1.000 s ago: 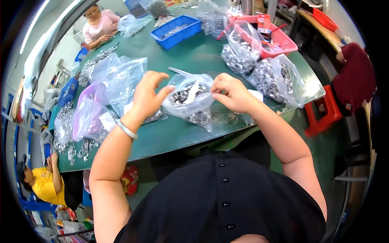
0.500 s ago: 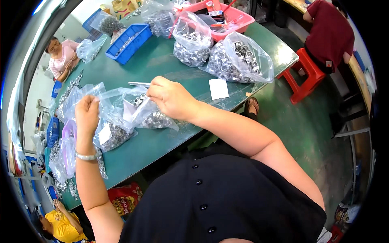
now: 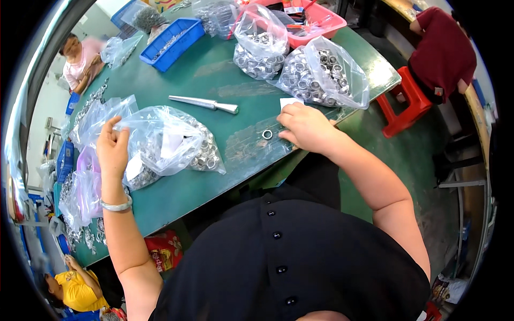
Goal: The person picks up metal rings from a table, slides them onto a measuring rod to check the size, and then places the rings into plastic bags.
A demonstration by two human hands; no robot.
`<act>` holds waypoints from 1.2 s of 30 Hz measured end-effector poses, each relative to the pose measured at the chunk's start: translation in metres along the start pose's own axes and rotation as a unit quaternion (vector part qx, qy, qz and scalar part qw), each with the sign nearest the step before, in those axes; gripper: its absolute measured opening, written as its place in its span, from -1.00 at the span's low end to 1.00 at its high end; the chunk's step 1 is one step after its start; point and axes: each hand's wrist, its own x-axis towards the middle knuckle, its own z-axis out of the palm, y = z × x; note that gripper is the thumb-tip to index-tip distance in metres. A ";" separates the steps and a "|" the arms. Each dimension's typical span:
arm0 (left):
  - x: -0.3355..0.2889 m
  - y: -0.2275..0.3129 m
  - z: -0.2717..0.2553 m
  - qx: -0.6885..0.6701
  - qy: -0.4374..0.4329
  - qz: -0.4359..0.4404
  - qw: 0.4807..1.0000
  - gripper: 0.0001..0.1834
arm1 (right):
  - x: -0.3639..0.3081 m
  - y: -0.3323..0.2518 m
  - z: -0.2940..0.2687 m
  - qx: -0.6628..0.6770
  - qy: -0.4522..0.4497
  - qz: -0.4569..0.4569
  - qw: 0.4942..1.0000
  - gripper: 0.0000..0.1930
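My left hand [image 3: 113, 150], a bracelet on its wrist, is raised beside a clear plastic bag [image 3: 168, 125] of metal rings. Its fingers are apart, close to the bag's loose edge; I cannot tell whether they touch it. My right hand [image 3: 310, 128] lies over a white slip of paper [image 3: 289, 101] near the table's front edge. Its fingers are curved, with the thumb apart from them; part of the slip is hidden underneath. A single metal ring [image 3: 267, 135] rests on the table just left of its thumb. Behind the bag lies a tapered metal ring stick [image 3: 203, 103].
Two clear bags of rings [image 3: 261, 61] [image 3: 321, 75] stand far right by a pink basket [image 3: 326, 24]. A blue tray [image 3: 174, 45] of small parts sits farther back. Co-workers sit left [image 3: 83, 64], lower left [image 3: 80, 289] and right [image 3: 444, 53], on a red stool [image 3: 401, 115].
My right hand has left the bag and moved right, onto the paper slip. The bag has sunk onto the table. My left hand's fingers have spread. The ring and whole ring stick now show.
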 end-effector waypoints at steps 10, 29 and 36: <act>-0.042 0.008 -0.005 0.018 0.051 0.041 0.998 -0.50 | 0.017 -0.014 0.024 0.100 0.045 -0.008 0.994 -0.80; -0.120 0.025 0.094 -0.599 -0.208 -0.174 0.754 -0.73 | 0.078 -0.070 0.021 0.286 0.104 -0.063 0.951 -0.69; -0.120 0.028 0.085 -0.660 -0.211 -0.203 0.692 -0.71 | 0.130 -0.033 0.068 -0.060 0.032 0.045 0.997 -0.76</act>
